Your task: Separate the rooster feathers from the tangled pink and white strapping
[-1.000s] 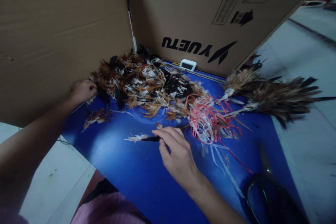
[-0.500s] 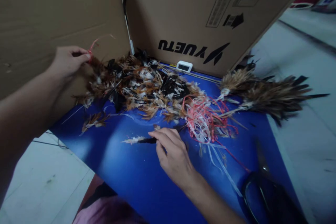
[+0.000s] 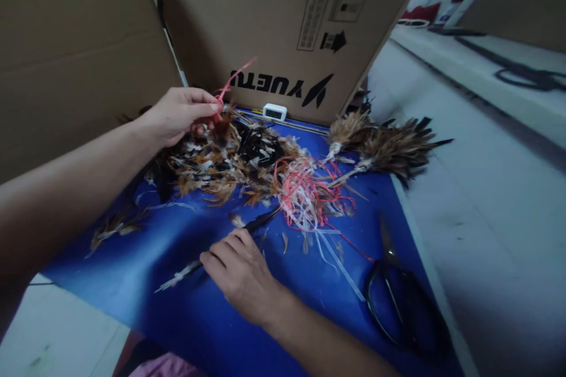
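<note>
slantwise, the dark feather bundle (image 3: 190, 268) lies at six o'clock from the left hand (image 3: 181, 113), quills (image 3: 171, 281) toward eight, tips (image 3: 265, 218) toward two; the nearer right hand (image 3: 239, 271) curls its fingers over it, while the left fingers pinch red string (image 3: 226, 87) above the feather pile (image 3: 206, 168).

The bare left hand (image 3: 183, 115) pinches thumb against fingers, while the bare right hand (image 3: 242, 271) curls palm-down.

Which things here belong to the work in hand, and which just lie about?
Probably part of the work:
pink string in the left hand
dark feathers in the right hand
feather pile
string tangle
feather bunches
scissors, unheld

Probably just lying about:
white-cased device
printed carton
</note>
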Demonstrator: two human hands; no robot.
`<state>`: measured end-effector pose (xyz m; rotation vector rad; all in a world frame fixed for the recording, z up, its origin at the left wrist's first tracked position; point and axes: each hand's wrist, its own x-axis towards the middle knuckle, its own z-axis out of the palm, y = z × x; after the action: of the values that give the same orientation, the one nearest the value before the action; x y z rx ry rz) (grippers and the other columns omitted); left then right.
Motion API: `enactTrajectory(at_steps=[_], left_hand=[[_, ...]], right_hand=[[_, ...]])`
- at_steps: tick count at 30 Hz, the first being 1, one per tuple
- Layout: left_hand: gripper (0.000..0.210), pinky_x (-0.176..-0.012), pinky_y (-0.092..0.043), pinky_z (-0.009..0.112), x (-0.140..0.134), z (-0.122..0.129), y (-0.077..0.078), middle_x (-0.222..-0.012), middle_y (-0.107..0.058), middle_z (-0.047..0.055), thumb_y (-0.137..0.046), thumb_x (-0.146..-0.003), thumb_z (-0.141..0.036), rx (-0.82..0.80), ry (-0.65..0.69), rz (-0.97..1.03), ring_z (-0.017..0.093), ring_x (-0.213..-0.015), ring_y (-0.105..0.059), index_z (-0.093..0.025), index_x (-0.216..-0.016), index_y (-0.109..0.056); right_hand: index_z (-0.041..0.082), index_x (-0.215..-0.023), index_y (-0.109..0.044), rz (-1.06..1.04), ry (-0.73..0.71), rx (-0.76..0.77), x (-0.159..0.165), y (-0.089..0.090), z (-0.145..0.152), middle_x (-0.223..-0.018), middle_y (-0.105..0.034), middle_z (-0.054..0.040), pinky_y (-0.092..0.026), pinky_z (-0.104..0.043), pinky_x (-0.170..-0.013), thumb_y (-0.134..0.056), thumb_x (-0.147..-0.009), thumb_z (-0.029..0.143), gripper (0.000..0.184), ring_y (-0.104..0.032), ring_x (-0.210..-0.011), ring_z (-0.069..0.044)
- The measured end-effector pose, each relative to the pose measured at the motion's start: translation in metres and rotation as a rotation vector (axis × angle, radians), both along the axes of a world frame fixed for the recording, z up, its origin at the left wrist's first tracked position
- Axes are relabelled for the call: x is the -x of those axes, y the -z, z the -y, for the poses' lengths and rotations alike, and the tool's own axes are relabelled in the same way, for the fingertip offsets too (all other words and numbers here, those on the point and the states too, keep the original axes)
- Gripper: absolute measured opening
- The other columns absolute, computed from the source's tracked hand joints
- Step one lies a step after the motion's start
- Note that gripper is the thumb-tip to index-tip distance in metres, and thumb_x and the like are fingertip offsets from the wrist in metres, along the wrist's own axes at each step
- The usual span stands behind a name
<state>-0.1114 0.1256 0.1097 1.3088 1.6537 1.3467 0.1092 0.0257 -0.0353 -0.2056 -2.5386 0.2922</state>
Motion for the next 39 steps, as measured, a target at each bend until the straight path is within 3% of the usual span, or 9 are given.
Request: enactTrajectory(at_steps=[5, 9, 18, 22, 27, 28, 33, 37, 39], left_hand=[[0.011, -0.043, -0.035, 0.019, -0.068, -0.021, 0.007, -0.064, -0.065, 0.001, -0.063, -0.082, -0.013, 0.043, 0.263, -0.053, 0.007, -0.050, -0.057, -0.014, -0.072, -0.063], [0.009, -0.044, -0.039, 0.019, -0.104, -0.031, 0.012, -0.060, -0.063, 0.001, -0.063, -0.079, -0.007, 0.026, 0.393, -0.084, 0.008, -0.050, -0.058, -0.013, -0.072, -0.062], [0.005, -0.047, -0.048, 0.021, -0.104, -0.025, 0.031, -0.060, -0.065, 0.000, -0.063, -0.076, -0.011, 0.106, 0.511, -0.233, 0.011, -0.053, -0.063, -0.013, -0.080, -0.063], [0.026, -0.061, -0.054, 0.024, -0.107, -0.028, 0.040, -0.094, -0.071, 0.005, -0.055, -0.081, -0.015, 0.097, 0.655, -0.418, 0.014, -0.072, -0.068, -0.016, -0.106, -0.063], [0.032, -0.089, -0.048, 0.032, -0.096, -0.044, 0.066, -0.107, -0.069, 0.007, -0.055, -0.082, -0.025, 0.082, 0.408, -1.170, 0.023, -0.102, -0.064, -0.019, -0.112, -0.065], [0.035, -0.088, -0.048, 0.032, -0.093, -0.046, 0.073, -0.108, -0.069, 0.008, -0.060, -0.078, -0.031, 0.105, 0.399, -1.206, 0.024, -0.102, -0.064, -0.019, -0.111, -0.065], [0.020, -0.077, -0.048, 0.030, -0.075, -0.046, 0.088, -0.090, -0.073, 0.009, -0.058, -0.078, -0.026, 0.161, 0.368, -1.215, 0.025, -0.090, -0.067, -0.020, -0.090, -0.072], [0.022, -0.067, -0.047, 0.027, -0.049, -0.034, 0.065, -0.077, -0.072, 0.003, -0.056, -0.080, -0.033, 0.153, 0.261, -1.137, 0.021, -0.075, -0.067, -0.019, -0.089, -0.071], [0.020, -0.053, -0.042, 0.024, -0.027, -0.019, 0.049, -0.056, -0.064, -0.002, -0.059, -0.079, -0.036, 0.204, 0.170, -0.867, 0.016, -0.051, -0.059, -0.020, -0.083, -0.068]], right_hand=[[0.015, -0.093, -0.061, 0.042, -0.001, -0.090, 0.001, 0.004, 0.000, -0.075, -0.055, -0.0017, -0.037, -0.036, -0.078, -0.045, -0.095, 0.015, 0.017, -0.049, -0.074, -0.017], [0.016, -0.090, -0.060, 0.033, 0.012, -0.111, 0.002, 0.009, 0.001, -0.074, -0.054, -0.0009, -0.036, -0.036, -0.076, -0.044, -0.095, 0.017, 0.017, -0.048, -0.074, -0.018], [0.016, -0.088, -0.059, 0.009, -0.030, -0.131, 0.006, 0.013, 0.005, -0.074, -0.054, -0.0011, -0.035, -0.036, -0.071, -0.044, -0.095, 0.017, 0.017, -0.049, -0.073, -0.018], [0.016, -0.087, -0.059, 0.010, -0.040, -0.130, 0.007, 0.017, 0.008, -0.076, -0.056, -0.0014, -0.035, -0.037, -0.071, -0.045, -0.094, 0.017, 0.015, -0.050, -0.074, -0.019], [0.017, -0.085, -0.057, 0.031, -0.031, -0.133, 0.006, 0.020, 0.007, -0.075, -0.055, -0.0014, -0.034, -0.037, -0.070, -0.044, -0.095, 0.018, 0.017, -0.049, -0.073, -0.019], [0.017, -0.084, -0.057, 0.035, -0.032, -0.134, 0.005, 0.021, 0.007, -0.075, -0.055, -0.0014, -0.034, -0.037, -0.070, -0.043, -0.095, 0.018, 0.017, -0.048, -0.072, -0.019], [0.017, -0.085, -0.058, 0.041, -0.028, -0.137, 0.004, 0.021, 0.007, -0.075, -0.053, -0.0012, -0.036, -0.037, -0.073, -0.044, -0.095, 0.016, 0.017, -0.048, -0.073, -0.018], [0.015, -0.088, -0.059, 0.042, -0.027, -0.152, 0.002, 0.019, 0.006, -0.076, -0.053, -0.0016, -0.037, -0.038, -0.078, -0.045, -0.094, 0.015, 0.015, -0.048, -0.075, -0.018], [0.015, -0.088, -0.059, 0.032, -0.027, -0.159, 0.002, 0.019, 0.005, -0.076, -0.053, -0.0015, -0.038, -0.037, -0.078, -0.045, -0.094, 0.012, 0.015, -0.048, -0.074, -0.017]])
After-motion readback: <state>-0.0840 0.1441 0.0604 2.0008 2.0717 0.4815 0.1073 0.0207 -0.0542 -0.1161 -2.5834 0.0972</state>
